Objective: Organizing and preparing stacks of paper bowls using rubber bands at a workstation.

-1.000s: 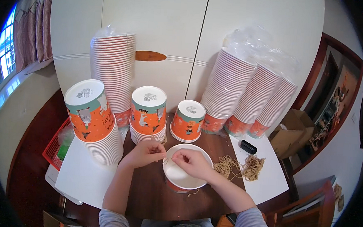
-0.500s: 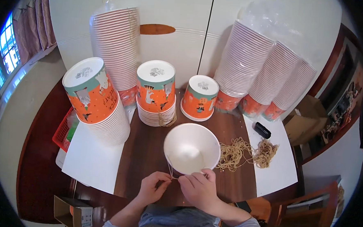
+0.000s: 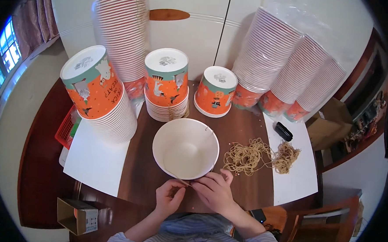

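An open bucket [image 3: 166,141] is standing mouth up on the brown part of the table [image 3: 141,171], right in front of the person. Its white inside is showing only cord [image 3: 183,180], which is hanging along the near wall and running over the near rim to the hands. A short bit of cord is also showing at the far right of the rim. The left hand [image 3: 170,196] is curling, thumb and finger pinching the cord; the right hand [image 3: 214,192] is gripping it too, its fingertips partly hiding behind its own knuckles.

Beyond, three upside-down stacks are standing: a left stack [image 3: 113,121], a middle stack [image 3: 165,91] and a short stack [image 3: 215,93]. Their top buckets are wearing orange and teal prints; the left one is carrying dark lettering, and the white bases are bearing grey marks too small to make out. A wrapped stack [image 3: 121,38] is standing behind at left, and three wrapped stacks [image 3: 268,50] at right, clear plastic blurring their prints.

Two cord tangles [image 3: 247,156] are lying right of the bucket, near a black object [image 3: 284,131]. The left stack is partly hiding a red basket [image 3: 66,129]; something green is showing there. A small box [image 3: 77,215] is standing open at lower left, something orange showing inside.
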Motion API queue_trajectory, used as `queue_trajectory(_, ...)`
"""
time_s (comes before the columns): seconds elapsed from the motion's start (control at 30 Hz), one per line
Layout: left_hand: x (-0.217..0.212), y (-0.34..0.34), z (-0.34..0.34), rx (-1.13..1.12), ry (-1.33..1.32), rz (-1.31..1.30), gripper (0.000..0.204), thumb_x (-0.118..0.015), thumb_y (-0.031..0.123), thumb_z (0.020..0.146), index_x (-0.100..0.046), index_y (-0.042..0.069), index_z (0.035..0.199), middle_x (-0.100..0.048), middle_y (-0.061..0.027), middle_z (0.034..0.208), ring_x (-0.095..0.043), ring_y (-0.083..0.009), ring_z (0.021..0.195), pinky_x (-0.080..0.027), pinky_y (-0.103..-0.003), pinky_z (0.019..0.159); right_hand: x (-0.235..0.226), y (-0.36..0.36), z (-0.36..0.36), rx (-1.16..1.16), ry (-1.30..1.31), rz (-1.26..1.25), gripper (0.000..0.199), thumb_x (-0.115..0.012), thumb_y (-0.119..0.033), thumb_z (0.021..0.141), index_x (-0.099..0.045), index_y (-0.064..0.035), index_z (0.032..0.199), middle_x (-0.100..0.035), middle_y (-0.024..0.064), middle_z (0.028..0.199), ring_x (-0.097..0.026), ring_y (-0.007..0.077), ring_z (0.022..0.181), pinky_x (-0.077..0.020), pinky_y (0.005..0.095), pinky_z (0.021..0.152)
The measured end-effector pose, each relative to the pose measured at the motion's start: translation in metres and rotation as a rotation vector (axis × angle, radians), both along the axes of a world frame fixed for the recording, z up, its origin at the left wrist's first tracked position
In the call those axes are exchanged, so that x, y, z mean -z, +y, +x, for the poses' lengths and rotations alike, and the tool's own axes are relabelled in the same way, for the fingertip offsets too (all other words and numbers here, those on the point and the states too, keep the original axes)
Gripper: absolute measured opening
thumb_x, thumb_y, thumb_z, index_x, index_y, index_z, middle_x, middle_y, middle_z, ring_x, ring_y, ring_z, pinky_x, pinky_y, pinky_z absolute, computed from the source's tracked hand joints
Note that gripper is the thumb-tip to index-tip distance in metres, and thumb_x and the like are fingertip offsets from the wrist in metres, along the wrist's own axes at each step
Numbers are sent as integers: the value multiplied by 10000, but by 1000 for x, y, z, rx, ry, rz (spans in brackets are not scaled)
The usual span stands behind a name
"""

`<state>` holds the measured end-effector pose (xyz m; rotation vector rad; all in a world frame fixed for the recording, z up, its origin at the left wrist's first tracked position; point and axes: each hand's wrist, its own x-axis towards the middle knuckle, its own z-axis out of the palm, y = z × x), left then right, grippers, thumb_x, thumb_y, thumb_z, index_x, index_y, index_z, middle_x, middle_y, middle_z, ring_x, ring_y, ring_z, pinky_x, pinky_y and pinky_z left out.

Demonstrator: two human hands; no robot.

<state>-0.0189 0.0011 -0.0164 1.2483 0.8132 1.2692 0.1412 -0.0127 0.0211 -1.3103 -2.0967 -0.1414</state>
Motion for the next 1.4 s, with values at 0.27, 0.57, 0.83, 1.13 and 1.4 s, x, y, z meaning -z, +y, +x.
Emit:
queue_trajectory(0.27, 4, -2, 9, -49, -77, -144, 101, -560, -47, 768, -576, -21, 863, -546, -55, 894, -529, -99, 821, -422, -208, 729, 5, 5, -6, 10, -3, 29, 195, -650, -133, 614, -630, -182, 802, -569, -66, 833, -507, 121, 868, -252, 412, 865)
queue_trajectory(0.57, 12, -4, 16, -91, -459, -415, 46, -574, -51, 751, -584, -6, 753, -531, -45, 827, -483, -86, 676, -386, -197, 596, -1, 7, -2, -39, 21, -18, 197, -637, -91, 577, -637, -189, 747, -570, -76, 800, -506, 120, 871, -260, 437, 883)
queue_trajectory(0.83, 5, 17, -13, -183, -493, -475, 91, -570, -19, 759, -549, 32, 686, -524, -10, 667, -386, -53, 506, -269, -175, 445, -5, 10, 22, -54, -9, -100, 170, -612, -83, 585, -626, -166, 732, -560, -52, 783, -499, 136, 890, -272, 467, 898)
queue_trajectory(1.13, 7, 17, -17, 40, 15, -222, 102, -630, 16, 744, -542, 44, 787, -562, 23, 729, -510, -23, 659, -406, -159, 587, -6, 6, 30, 9, -84, -192, 117, -621, -120, 641, -613, -115, 758, -591, 8, 807, -533, 168, 854, -292, 407, 874)
queue_trajectory(1.4, 13, 15, -18, 92, 63, -219, 111, -634, 14, 739, -539, 34, 792, -571, 3, 763, -537, -43, 706, -435, -178, 619, -6, -4, -12, -110, 38, -186, 231, -641, -187, 676, -579, -107, 884, -575, 13, 727, -543, 161, 809, -353, 341, 825)
